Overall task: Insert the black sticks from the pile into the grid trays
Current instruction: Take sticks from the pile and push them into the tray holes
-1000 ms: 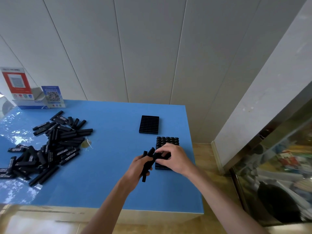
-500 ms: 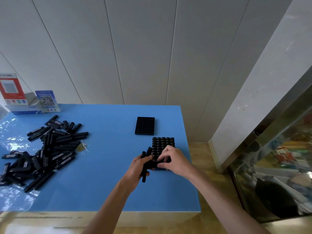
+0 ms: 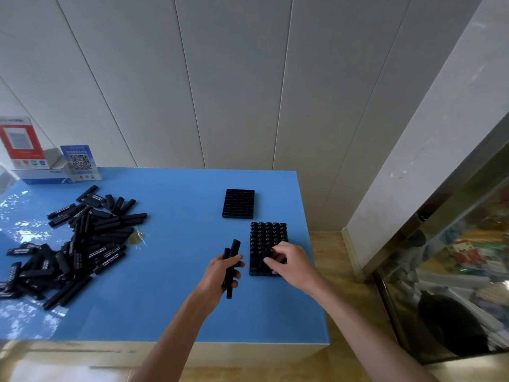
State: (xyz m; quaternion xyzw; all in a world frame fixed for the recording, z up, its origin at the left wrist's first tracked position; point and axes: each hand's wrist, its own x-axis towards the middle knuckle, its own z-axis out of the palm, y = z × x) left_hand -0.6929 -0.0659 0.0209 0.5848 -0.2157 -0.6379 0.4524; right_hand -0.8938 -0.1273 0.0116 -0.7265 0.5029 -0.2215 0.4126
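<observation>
- Blue table (image 3: 165,299) against a pale panelled wall carries the job.
- Nearest, left hand (image 3: 220,274) curls round a bundle of spare sticks (image 3: 230,267), long axes running away from the body.
- Just right, right hand (image 3: 289,261) pinches one stick (image 3: 266,256) near upright over the near rows of the filled grid tray (image 3: 267,238).
- Beyond, empty tray (image 3: 238,203).
- Far left, the pile (image 3: 74,244), closer to the left hand.

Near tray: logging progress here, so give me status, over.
Left hand grips spare black sticks. Right hand pinches one stick at near tray, mostly filled. Far tray empty. Pile remains. Nothing blocking.
</observation>
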